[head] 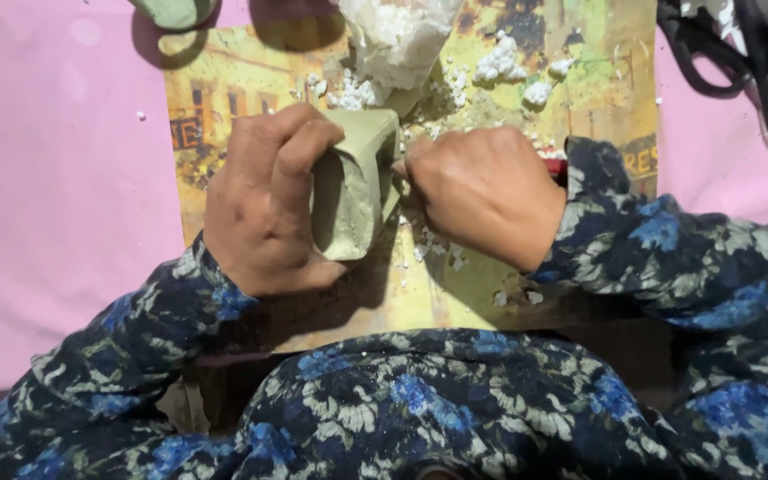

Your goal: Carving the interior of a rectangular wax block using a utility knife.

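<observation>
My left hand grips an olive-green cloth pouch, thumb on one side and fingers curled over its near edge. My right hand is closed against the pouch's right side, fingertips pressed at its opening; something red shows just behind the wrist, too hidden to identify. The pouch rests above a yellow printed board. White fluffy stuffing lies scattered on the board behind the hands. A clear bag of the same white stuffing stands just beyond the pouch.
A pink cloth covers the surface around the board. Another green cloth piece lies at the top edge. Black straps or cords sit at the top right. My blue floral sleeves and lap fill the bottom.
</observation>
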